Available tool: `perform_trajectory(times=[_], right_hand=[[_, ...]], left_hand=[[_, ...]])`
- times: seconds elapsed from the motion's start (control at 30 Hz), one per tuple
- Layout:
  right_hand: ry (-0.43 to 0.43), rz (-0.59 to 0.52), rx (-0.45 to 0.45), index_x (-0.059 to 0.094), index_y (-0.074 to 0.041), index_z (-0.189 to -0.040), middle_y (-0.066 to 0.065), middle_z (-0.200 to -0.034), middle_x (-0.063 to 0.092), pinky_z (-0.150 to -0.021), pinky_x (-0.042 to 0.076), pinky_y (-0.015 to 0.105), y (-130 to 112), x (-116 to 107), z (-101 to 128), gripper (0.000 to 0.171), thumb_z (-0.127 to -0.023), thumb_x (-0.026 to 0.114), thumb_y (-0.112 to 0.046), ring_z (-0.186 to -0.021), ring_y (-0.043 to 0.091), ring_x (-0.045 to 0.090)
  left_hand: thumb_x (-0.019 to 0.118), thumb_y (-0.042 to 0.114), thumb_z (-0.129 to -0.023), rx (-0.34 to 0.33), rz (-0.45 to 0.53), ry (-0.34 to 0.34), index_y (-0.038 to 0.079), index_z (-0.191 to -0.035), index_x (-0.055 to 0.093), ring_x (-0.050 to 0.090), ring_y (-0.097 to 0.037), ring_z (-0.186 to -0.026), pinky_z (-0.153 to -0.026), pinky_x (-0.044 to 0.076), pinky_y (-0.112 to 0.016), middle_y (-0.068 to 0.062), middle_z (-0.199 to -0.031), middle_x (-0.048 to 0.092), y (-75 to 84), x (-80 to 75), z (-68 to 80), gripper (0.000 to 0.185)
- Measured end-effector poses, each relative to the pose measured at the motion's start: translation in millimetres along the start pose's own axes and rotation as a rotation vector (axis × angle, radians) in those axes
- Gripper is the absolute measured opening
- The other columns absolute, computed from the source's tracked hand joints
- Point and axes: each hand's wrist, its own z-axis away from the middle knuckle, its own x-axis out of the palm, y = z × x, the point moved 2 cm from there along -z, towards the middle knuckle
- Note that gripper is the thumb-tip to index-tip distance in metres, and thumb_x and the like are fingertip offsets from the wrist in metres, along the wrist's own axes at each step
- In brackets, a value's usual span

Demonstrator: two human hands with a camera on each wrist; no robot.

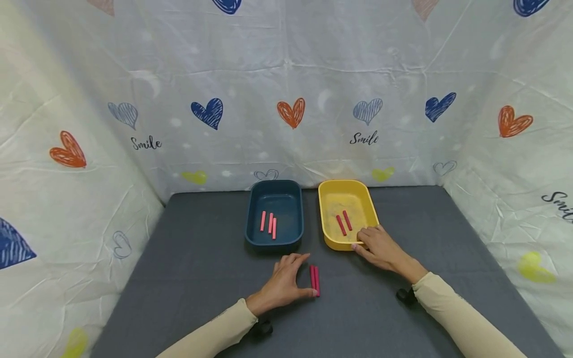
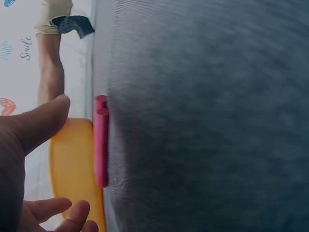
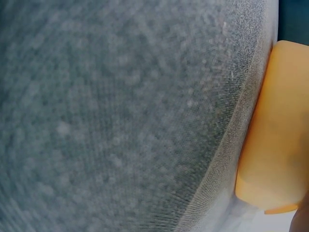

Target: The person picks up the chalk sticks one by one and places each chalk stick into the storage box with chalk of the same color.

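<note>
Two deep-pink sticks [image 1: 315, 281] lie side by side on the dark grey table. My left hand [image 1: 283, 283] is just left of them, thumb and fingers spread apart, with the thumb tip at their near end. In the left wrist view the sticks [image 2: 101, 145] show beyond the gap between thumb [image 2: 48, 118] and fingers. My right hand [image 1: 382, 248] grips the near right corner of the yellow tray [image 1: 329, 238], fingers over the rim and thumb at its front. Inside that tray lie two dark red sticks [image 1: 344, 223].
A dark blue tray [image 1: 274, 244] stands left of the yellow one, holding three light pink sticks [image 1: 269, 225]. Both trays are at the table's back edge. Behind and at both sides hangs a white curtain [image 1: 250, 144] printed with hearts.
</note>
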Motion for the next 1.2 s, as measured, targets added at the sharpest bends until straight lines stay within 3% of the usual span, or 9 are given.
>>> perform_trajectory(times=[0.3,0.5,0.77,1.2], right_hand=[[-0.002,0.013,0.003,0.053,-0.024,-0.082,-0.011,-0.073,0.046,-0.078,0.031,0.031,0.8,-0.2,-0.5,0.023,-0.099,0.056,-0.039,-0.07,0.009,0.045],[-0.004,0.016,0.004,0.052,-0.024,-0.082,-0.011,-0.073,0.046,-0.078,0.031,0.031,0.7,-0.2,-0.8,0.023,-0.099,0.056,-0.039,-0.07,0.009,0.044],[-0.004,0.016,0.008,0.052,-0.024,-0.082,-0.011,-0.073,0.045,-0.079,0.032,0.032,1.2,-0.2,-1.0,0.023,-0.099,0.056,-0.04,-0.07,0.008,0.044],[0.004,-0.002,0.007,0.053,-0.024,-0.082,-0.011,-0.073,0.045,-0.078,0.031,0.031,0.1,1.1,0.8,0.023,-0.098,0.057,-0.039,-0.07,0.008,0.043]], left_hand=[[0.086,0.045,-0.07,-0.014,-0.015,-0.011,0.013,-0.144,0.048,0.044,-0.02,-0.109,-0.089,0.036,-0.039,-0.005,-0.121,0.054,-8.9,4.3,-2.1,0.09],[0.087,0.046,-0.068,-0.027,-0.051,-0.046,0.015,-0.142,0.05,0.045,-0.019,-0.105,-0.087,0.035,-0.038,-0.002,-0.113,0.055,-10.2,6.2,-7.9,0.089],[0.089,0.047,-0.063,0.001,-0.1,-0.07,0.016,-0.142,0.051,0.045,-0.018,-0.103,-0.081,0.031,-0.033,-0.002,-0.115,0.055,-9.1,7.5,-8.9,0.092],[0.087,0.051,-0.066,0.004,-0.126,-0.055,0.016,-0.135,0.057,0.044,-0.019,-0.101,-0.079,0.03,-0.032,-0.004,-0.117,0.054,-10.7,12.7,-6.5,0.083]])
